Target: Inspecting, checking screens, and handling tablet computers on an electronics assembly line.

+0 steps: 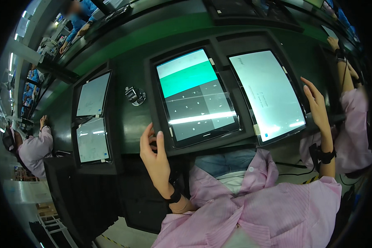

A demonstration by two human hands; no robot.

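Observation:
In front of me a black foam tray holds two tablets side by side. The left tablet is lit with a number keypad below a bright green band. On the right tablet the screen is pale with small lines of text. My left hand is at the tray's lower left corner, thumb and fingers apart and slightly bent; I cannot tell whether it touches the edge. Beside the right tablet's outer edge, my right hand hovers with fingers spread, holding nothing. Both wrists wear black bands.
Left of the tray, another black tray carries two pale-screened tablets. A small dark device on a clear round base stands between the trays. More dark trays lie across the far side. Co-workers in pink sit at left and right.

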